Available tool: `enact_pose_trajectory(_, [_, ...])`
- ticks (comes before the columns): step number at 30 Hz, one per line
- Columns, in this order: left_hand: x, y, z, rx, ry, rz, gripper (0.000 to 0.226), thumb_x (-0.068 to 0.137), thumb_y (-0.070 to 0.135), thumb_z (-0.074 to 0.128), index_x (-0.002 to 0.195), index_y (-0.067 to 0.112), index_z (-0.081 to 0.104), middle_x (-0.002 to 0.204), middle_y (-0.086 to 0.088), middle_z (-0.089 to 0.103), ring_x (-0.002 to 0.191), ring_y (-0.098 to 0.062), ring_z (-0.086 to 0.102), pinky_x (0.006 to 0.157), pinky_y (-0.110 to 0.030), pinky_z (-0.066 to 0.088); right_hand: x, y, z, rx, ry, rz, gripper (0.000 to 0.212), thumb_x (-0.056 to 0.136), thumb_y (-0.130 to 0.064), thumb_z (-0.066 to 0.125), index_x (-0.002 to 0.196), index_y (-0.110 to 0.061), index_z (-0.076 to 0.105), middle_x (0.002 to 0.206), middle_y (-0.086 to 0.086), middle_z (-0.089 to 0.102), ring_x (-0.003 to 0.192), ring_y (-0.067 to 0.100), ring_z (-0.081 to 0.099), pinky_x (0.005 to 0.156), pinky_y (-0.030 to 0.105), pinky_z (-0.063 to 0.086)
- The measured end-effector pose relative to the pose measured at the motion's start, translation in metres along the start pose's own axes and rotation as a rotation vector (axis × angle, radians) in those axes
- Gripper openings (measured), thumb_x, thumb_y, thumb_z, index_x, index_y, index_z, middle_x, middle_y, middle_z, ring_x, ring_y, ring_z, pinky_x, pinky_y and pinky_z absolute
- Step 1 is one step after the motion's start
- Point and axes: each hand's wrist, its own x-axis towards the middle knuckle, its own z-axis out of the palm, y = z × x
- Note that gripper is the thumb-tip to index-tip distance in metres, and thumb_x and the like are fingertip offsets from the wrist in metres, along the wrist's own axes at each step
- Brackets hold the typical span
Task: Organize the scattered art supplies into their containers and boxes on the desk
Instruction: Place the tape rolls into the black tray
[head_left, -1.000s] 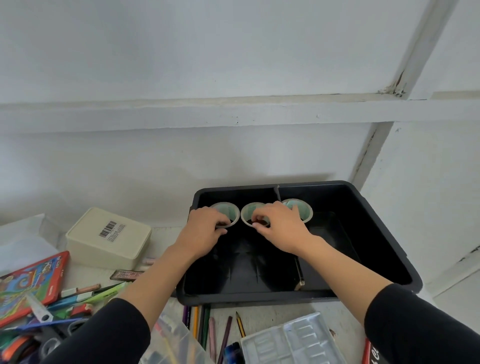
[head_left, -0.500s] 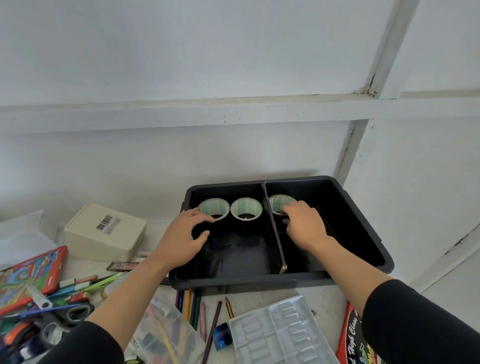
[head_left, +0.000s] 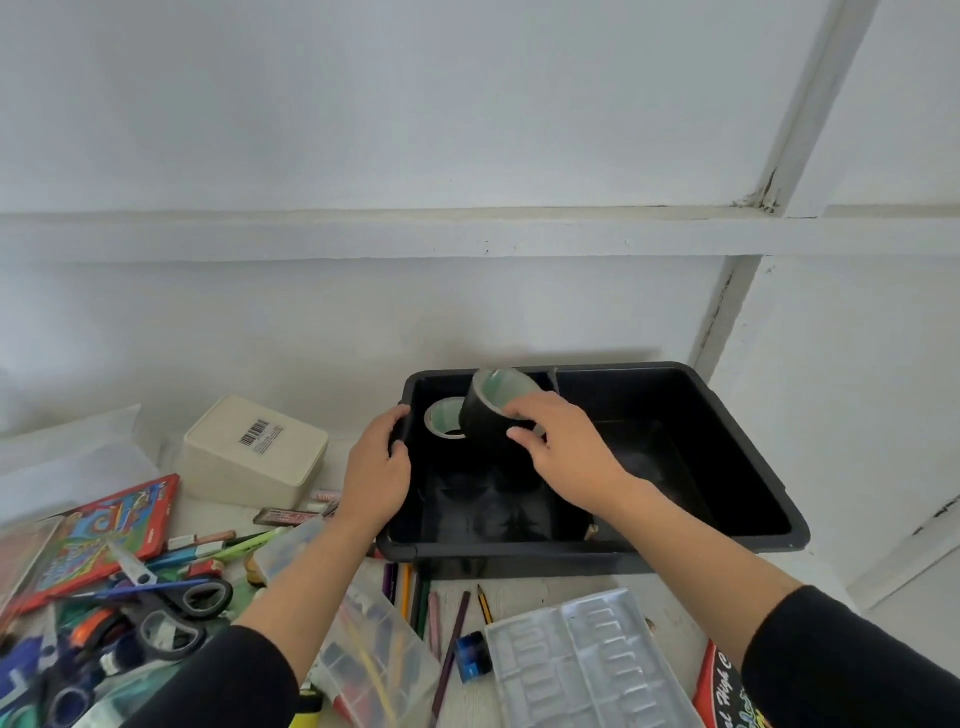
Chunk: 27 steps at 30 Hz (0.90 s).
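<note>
White desk (head_left: 530, 592) against a white panelled wall (head_left: 363, 156), cluttered along the near and left parts. Closest in, between two black sleeves (head_left: 831, 660): a clear moulded tray (head_left: 582, 660), a small blue sharpener (head_left: 474, 656) just left of it, and a clear compartment box (head_left: 374, 649) full of small bits. Off to the left, black-handled scissors (head_left: 171, 616) on a heap of pens and markers. A little farther, loose coloured pencils (head_left: 415, 592) side by side at the foot of a black bin (head_left: 519, 551). Farther left, a red printed tin (head_left: 114, 530), then a cream box (head_left: 254, 452) with a barcode label, near the wall. At the bin, left hand (head_left: 376, 470) with fingers and thumb wrapped round the left rim. Right hand (head_left: 566, 457) closed round a black tape roll (head_left: 488, 415), tilted over the left compartment, pale inner core turned up. Just behind and left of it, a second tape roll (head_left: 440, 415) flat in the far left corner of that compartment, partly hidden by the gripped one. Thin divider (head_left: 555, 378) just right of the gripped roll, with the dark right compartment beyond it.
</note>
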Motion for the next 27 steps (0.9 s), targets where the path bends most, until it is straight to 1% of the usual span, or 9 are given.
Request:
enact_pose_trajectory(2, [0.000,-0.001,0.000,-0.009,-0.002,-0.003,0.049,0.102,0.001,0.037,0.146,0.019,0.048,0.150,0.001,0.050,0.139,-0.014,0.044,0.117,-0.028,0.031,0.003,-0.005,0.017,-0.030,-0.152,-0.075,0.025,0.099,-0.017,0.060,0.123,-0.017,0.066,0.120,-0.004,0.064,0.113,0.013,0.053,0.102,0.029,0.043])
enact_pose_trajectory(5, [-0.001,-0.004,-0.001,-0.038,-0.038,0.003,0.047,0.104,0.002,0.034,0.145,0.019,0.048,0.150,0.003,0.048,0.140,-0.011,0.040,0.113,-0.020,0.027,0.008,-0.014,0.037,-0.149,-0.319,-0.190,0.017,0.097,-0.017,0.061,0.112,-0.017,0.068,0.106,-0.003,0.063,0.101,0.015,0.054,0.092,0.037,0.048])
enact_pose_trajectory(8, [0.000,-0.009,0.000,-0.077,-0.057,0.011,0.046,0.104,0.001,0.033,0.143,0.019,0.050,0.149,0.004,0.048,0.139,-0.008,0.038,0.111,-0.017,0.025,0.012,-0.022,0.045,-0.271,-0.360,-0.299,0.010,0.093,-0.017,0.063,0.099,-0.016,0.069,0.097,-0.003,0.062,0.092,0.017,0.054,0.080,0.042,0.050])
enact_pose_trajectory(11, [0.001,-0.012,0.001,-0.130,-0.050,-0.006,0.045,0.104,0.001,0.033,0.140,0.019,0.052,0.144,0.008,0.049,0.135,-0.003,0.039,0.109,-0.015,0.026,0.004,-0.027,0.048,-0.303,-0.393,-0.361,0.013,0.089,-0.018,0.065,0.097,-0.018,0.075,0.095,-0.005,0.065,0.092,0.017,0.057,0.079,0.039,0.052])
enact_pose_trajectory(13, [0.002,-0.016,0.002,-0.166,-0.044,-0.020,0.046,0.103,0.000,0.034,0.140,0.020,0.054,0.144,0.009,0.050,0.134,-0.001,0.039,0.110,-0.015,0.026,0.001,-0.027,0.051,-0.290,-0.450,-0.318,0.016,0.089,-0.018,0.067,0.102,-0.021,0.076,0.098,-0.008,0.066,0.096,0.014,0.058,0.084,0.035,0.052])
enact_pose_trajectory(17, [0.005,-0.022,0.004,-0.243,-0.053,-0.043,0.048,0.102,-0.001,0.034,0.136,0.026,0.055,0.149,0.008,0.049,0.142,-0.006,0.037,0.114,-0.019,0.026,0.012,-0.018,0.051,-0.197,-0.572,-0.073,0.027,0.087,-0.007,0.072,0.112,-0.016,0.075,0.110,-0.003,0.071,0.098,0.006,0.064,0.093,0.029,0.054])
enact_pose_trajectory(23, [-0.001,-0.012,0.004,-0.248,-0.045,-0.072,0.048,0.102,-0.002,0.033,0.136,0.024,0.055,0.153,0.005,0.045,0.145,-0.009,0.034,0.114,-0.018,0.023,0.014,-0.015,0.057,-0.126,-0.504,0.092,0.025,0.084,-0.009,0.078,0.108,-0.015,0.075,0.107,-0.005,0.069,0.100,0.006,0.060,0.088,0.017,0.045])
enact_pose_trajectory(25, [-0.006,-0.010,0.001,-0.195,-0.065,-0.072,0.047,0.103,0.000,0.035,0.140,0.022,0.051,0.155,0.003,0.043,0.146,-0.010,0.033,0.114,-0.017,0.022,0.009,-0.020,0.056,0.050,-0.470,0.191,0.027,0.081,-0.010,0.080,0.105,-0.021,0.075,0.104,-0.012,0.069,0.101,0.002,0.060,0.084,0.013,0.043])
enact_pose_trajectory(27, [-0.011,-0.009,-0.010,-0.128,-0.143,-0.045,0.046,0.102,0.005,0.037,0.143,0.023,0.048,0.154,0.004,0.044,0.146,-0.011,0.035,0.119,-0.024,0.023,0.002,-0.028,0.053,0.293,-0.404,0.293,0.031,0.080,-0.010,0.081,0.104,-0.026,0.073,0.104,-0.012,0.072,0.102,0.000,0.063,0.090,0.017,0.046])
